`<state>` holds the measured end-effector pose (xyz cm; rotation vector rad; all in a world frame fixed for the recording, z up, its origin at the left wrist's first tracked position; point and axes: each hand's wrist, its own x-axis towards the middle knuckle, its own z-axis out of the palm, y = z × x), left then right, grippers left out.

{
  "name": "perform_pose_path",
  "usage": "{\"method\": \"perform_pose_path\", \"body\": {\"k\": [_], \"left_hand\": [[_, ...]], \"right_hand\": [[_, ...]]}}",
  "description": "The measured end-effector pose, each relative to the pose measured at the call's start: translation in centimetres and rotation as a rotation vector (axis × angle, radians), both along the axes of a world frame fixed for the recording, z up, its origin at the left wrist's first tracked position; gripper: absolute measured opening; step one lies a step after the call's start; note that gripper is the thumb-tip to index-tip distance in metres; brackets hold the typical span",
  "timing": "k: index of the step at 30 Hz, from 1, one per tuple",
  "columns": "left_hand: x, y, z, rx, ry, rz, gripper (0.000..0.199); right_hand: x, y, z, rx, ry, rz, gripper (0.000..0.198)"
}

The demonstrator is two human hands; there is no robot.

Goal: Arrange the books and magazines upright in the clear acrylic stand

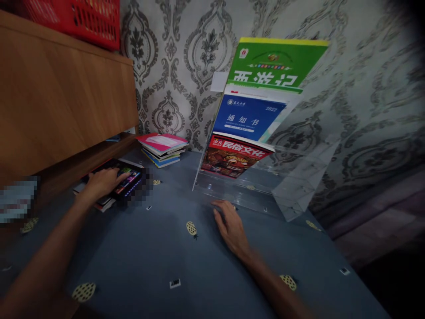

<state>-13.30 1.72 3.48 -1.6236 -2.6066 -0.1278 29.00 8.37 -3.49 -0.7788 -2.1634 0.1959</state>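
My left hand (101, 181) lies on a dark book (133, 178) with a colourful cover, its fingers stretched out and thumb apart. That book rests on other books (105, 204) at the left of the table; blurred blocks hide part of its edge. Above the tabletop, in front of a clear tiered rack (295, 195), my right hand (231, 226) holds nothing, its thumb apart from slightly bent fingers. In the rack's left part stand a green book (282, 57) at the back, a blue booklet (250, 117) in the middle and a red magazine (229, 161) in front.
A stack of books (162, 153) with a pink-red top lies by the wall at the back. The wooden cabinet (66, 102) overhangs the left side, with a red basket (96, 20) on top. Blue cloth with pineapple prints (191, 228) covers the table (139, 257).
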Motion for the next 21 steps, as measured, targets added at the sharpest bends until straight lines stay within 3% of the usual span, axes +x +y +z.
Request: {"method": "perform_pose_path", "body": {"k": [5, 11, 14, 21], "left_hand": [[3.0, -1.5, 0.5, -0.033, 0.055, -0.119, 0.058], [12.8, -4.2, -0.8, -0.129, 0.190, -0.401, 0.046], [17.9, -5.4, -1.7, -0.179, 0.182, -0.491, 0.050], [23.9, -7.7, -2.1, -0.241, 0.142, -0.695, 0.062]], "right_hand": [[0.0, 0.1, -0.1, -0.005, 0.001, 0.028, 0.019], [-0.1, -0.1, 0.1, -0.031, -0.004, 0.040, 0.020], [-0.2, -0.2, 0.1, -0.046, -0.003, 0.036, 0.021], [-0.4, -0.6, 0.3, -0.061, 0.022, 0.070, 0.022]]}}
